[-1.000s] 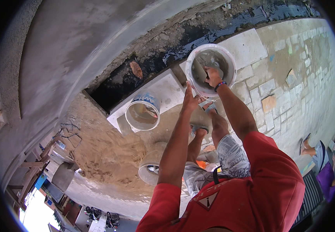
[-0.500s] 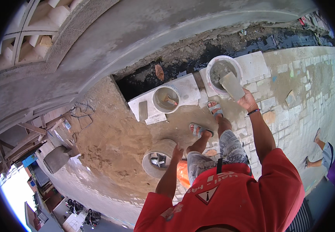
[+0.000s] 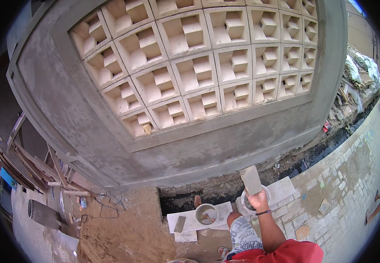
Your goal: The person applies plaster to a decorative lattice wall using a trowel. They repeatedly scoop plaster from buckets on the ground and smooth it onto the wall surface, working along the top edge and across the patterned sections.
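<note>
My right hand [image 3: 258, 200] is closed around the near end of a flat, grey rectangular plastering trowel [image 3: 251, 180]. I hold it up in front of the lower plastered wall [image 3: 190, 153]. Just below the hand stands a white bucket [image 3: 267, 192], mostly covered by the hand and forearm. A second pale bucket [image 3: 196, 215] to its left contains liquid and a tool with an orange part. Beside that bucket, another flat grey rectangular piece [image 3: 180, 224] lies on a white slab [image 3: 220, 210]. My left hand is out of view.
Pale ventilation blocks [image 3: 194, 72] fill the wall's opening. A dark ditch [image 3: 176, 205] runs along its foot. Sand [image 3: 124, 236] is heaped at left, near tangled wire [image 3: 108, 206] and timber [image 3: 58, 168]. Rubble [image 3: 352, 83] lies far right; a person's leg [image 3: 374, 210] shows at right.
The view has swung up to the wall. My right hand has raised the plastering trowel from over the mortar bucket to the wall. My left hand, earlier by a round container, has left view.
</note>
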The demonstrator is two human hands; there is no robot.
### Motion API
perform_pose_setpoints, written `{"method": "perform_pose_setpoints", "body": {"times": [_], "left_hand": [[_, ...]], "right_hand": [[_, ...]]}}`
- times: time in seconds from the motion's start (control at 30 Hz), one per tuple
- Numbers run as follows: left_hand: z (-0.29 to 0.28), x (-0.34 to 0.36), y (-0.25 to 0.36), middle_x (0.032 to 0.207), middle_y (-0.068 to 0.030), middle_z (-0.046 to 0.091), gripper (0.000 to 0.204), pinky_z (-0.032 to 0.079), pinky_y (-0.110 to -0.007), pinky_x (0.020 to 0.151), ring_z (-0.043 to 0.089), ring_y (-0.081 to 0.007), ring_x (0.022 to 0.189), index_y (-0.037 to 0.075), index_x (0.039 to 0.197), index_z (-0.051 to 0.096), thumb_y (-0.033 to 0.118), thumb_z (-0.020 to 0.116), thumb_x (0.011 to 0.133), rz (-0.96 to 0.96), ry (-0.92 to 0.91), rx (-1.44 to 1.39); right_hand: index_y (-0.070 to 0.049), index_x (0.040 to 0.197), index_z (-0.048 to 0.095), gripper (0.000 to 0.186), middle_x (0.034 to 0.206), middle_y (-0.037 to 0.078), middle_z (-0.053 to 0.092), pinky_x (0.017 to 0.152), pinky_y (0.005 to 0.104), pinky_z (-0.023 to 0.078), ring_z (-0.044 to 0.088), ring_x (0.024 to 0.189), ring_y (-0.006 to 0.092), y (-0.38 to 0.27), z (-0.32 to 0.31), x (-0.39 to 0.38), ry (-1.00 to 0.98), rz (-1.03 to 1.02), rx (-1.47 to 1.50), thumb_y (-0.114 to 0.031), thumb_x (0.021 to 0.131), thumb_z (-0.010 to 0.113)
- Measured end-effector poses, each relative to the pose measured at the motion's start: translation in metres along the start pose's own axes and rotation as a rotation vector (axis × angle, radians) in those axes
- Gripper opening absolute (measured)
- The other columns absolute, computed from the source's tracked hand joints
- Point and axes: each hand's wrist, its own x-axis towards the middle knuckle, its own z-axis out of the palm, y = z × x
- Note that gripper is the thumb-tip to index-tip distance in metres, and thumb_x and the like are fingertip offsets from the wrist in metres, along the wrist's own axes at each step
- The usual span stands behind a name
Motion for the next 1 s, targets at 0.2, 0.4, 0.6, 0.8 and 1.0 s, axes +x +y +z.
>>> {"method": "perform_pose_setpoints", "body": {"times": [0.2,0.4,0.6,0.8,1.0], "left_hand": [[-0.029,0.023,0.073,0.111,-0.0140,0.064,0.044,0.052,-0.037,0.070,0.064,-0.0254,0.084,0.005,0.128,0.054,0.014,0.063,0.086,0.034,0.014,0.034],[-0.054,0.035,0.167,0.111,-0.0151,0.067,0.048,0.055,-0.036,0.074,0.067,-0.0237,0.085,-0.001,0.131,0.052,0.014,0.064,0.087,0.373,0.026,0.182],[-0.082,-0.025,0.432,0.123,-0.0242,0.058,0.052,0.048,-0.040,0.091,0.061,-0.0367,0.105,0.001,0.135,0.048,0.015,0.064,0.088,1.030,0.321,0.321],[-0.094,-0.201,0.720,0.146,-0.0260,0.032,0.064,0.025,-0.048,0.113,0.029,-0.0411,0.137,0.001,0.146,0.031,0.014,0.060,0.090,1.753,0.721,0.441],[-0.089,-0.323,0.942,0.155,-0.0235,0.017,0.073,0.010,-0.053,0.116,0.014,-0.0431,0.143,0.007,0.152,0.020,0.028,0.059,0.093,1.945,1.272,0.346]], "right_hand": [[-0.001,0.114,0.061,0.026,0.117,0.011,0.065,0.093,0.0386,0.052,0.063,0.107,0.0246,-0.020,0.064,0.065,-0.052,-0.133,-0.046,-0.014,0.092,0.053],[-0.001,0.123,0.055,0.031,0.121,0.011,0.063,0.095,0.0382,0.051,0.062,0.109,0.0240,-0.032,0.158,0.127,-0.152,-0.213,-0.076,-0.011,0.094,0.050],[-0.002,0.133,0.048,0.037,0.124,0.010,0.060,0.094,0.0358,0.051,0.061,0.111,0.0215,-0.072,0.244,0.184,-0.337,-0.375,-0.250,-0.008,0.096,0.047],[-0.004,0.137,0.043,0.039,0.125,0.009,0.059,0.095,0.0336,0.050,0.060,0.109,0.0186,-0.143,0.369,0.264,-0.535,-0.565,-0.503,-0.011,0.098,0.047],[-0.004,0.133,0.046,0.036,0.122,0.008,0.059,0.093,0.0333,0.050,0.059,0.110,0.0180,-0.245,0.524,0.341,-0.642,-0.792,-0.532,-0.009,0.097,0.048]]}}
